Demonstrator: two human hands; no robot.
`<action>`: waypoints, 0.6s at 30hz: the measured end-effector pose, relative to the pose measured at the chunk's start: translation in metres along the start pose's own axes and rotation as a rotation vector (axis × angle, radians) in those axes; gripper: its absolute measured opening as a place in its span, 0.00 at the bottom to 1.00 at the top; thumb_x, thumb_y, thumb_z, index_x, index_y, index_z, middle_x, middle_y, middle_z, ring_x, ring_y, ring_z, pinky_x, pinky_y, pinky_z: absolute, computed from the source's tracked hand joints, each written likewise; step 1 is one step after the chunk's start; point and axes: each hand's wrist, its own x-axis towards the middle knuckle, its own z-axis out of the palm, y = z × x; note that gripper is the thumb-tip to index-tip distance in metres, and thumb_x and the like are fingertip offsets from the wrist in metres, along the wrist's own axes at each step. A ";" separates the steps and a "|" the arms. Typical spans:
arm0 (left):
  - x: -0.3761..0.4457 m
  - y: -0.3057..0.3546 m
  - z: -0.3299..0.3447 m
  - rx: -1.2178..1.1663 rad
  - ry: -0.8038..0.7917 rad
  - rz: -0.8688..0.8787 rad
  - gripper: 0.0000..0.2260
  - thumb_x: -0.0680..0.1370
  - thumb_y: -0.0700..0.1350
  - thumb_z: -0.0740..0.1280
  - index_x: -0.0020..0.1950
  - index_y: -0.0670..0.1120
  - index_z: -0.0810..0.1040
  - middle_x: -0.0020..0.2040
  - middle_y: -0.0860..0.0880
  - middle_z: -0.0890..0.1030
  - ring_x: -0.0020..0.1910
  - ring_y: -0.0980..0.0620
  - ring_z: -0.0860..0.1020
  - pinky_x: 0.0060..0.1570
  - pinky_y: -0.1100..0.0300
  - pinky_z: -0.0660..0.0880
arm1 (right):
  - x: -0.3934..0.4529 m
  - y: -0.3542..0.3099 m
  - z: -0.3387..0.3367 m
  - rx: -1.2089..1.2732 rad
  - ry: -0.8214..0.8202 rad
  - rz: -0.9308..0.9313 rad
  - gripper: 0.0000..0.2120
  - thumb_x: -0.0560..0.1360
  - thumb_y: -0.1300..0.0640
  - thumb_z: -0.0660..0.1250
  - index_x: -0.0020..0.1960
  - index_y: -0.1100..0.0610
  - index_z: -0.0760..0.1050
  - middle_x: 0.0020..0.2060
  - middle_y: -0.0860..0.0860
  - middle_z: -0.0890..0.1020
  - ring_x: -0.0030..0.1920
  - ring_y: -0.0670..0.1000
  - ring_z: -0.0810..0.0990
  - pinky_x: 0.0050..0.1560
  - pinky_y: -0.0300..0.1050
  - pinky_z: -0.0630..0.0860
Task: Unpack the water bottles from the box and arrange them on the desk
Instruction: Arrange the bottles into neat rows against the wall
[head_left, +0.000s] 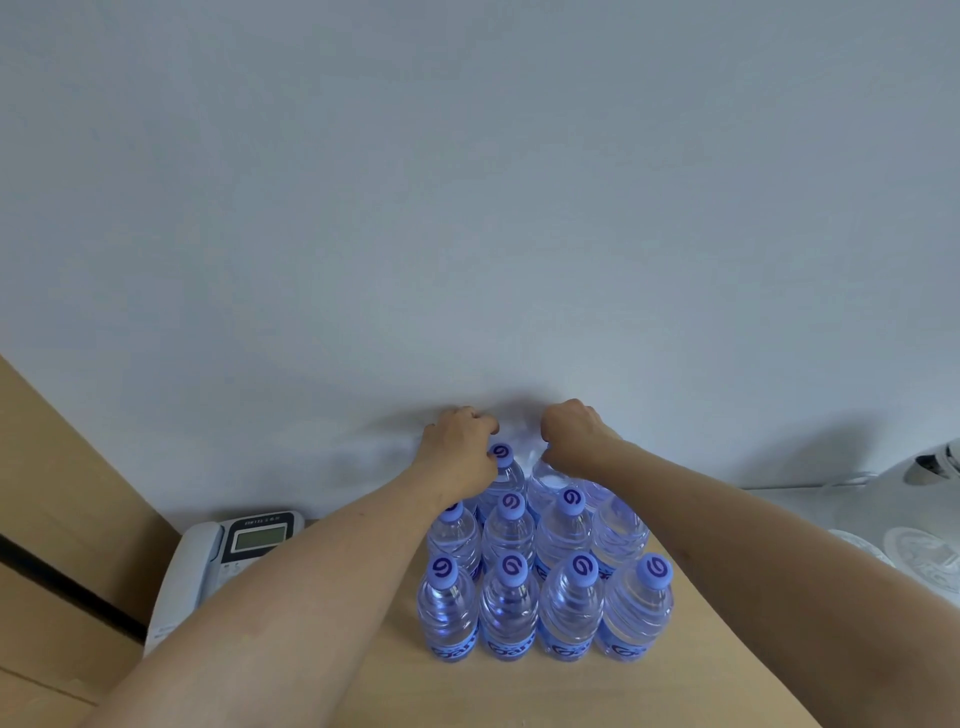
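Several clear water bottles with purple caps stand upright in tight rows on the light wooden desk (363, 675); the front row (571, 608) holds several side by side. My left hand (460, 447) is curled at the back row, its thumb and fingers against the cap of a back-row bottle (503, 467). My right hand (571, 428) grips the top of the neighbouring back bottle (545, 480), hiding its cap. My right forearm covers the cap of one middle-row bottle (621, 530). No box is in view.
A grey desk phone (234, 551) lies left of the bottles under my left forearm. A white wall rises just behind the back row. White appliances (930, 509) stand at the right. A wooden cabinet (62, 519) borders the left.
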 end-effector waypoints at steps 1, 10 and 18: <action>-0.001 0.000 0.000 -0.002 -0.001 0.001 0.21 0.75 0.43 0.63 0.68 0.49 0.72 0.65 0.47 0.73 0.65 0.44 0.68 0.60 0.50 0.71 | -0.001 0.000 0.000 0.002 0.003 -0.008 0.03 0.67 0.67 0.66 0.39 0.62 0.76 0.39 0.57 0.75 0.38 0.59 0.76 0.33 0.48 0.75; -0.004 -0.003 -0.002 -0.011 -0.012 0.004 0.21 0.76 0.43 0.63 0.69 0.49 0.72 0.65 0.47 0.73 0.66 0.44 0.68 0.61 0.50 0.70 | -0.005 0.001 -0.003 -0.037 -0.015 0.047 0.12 0.68 0.61 0.70 0.32 0.58 0.67 0.32 0.53 0.70 0.29 0.51 0.69 0.24 0.41 0.65; -0.006 -0.001 -0.002 -0.014 -0.005 0.020 0.21 0.75 0.43 0.63 0.69 0.50 0.72 0.64 0.47 0.73 0.64 0.44 0.70 0.59 0.50 0.71 | -0.001 0.004 0.009 -0.038 0.074 0.099 0.23 0.76 0.42 0.67 0.32 0.55 0.64 0.32 0.51 0.70 0.33 0.52 0.72 0.34 0.45 0.69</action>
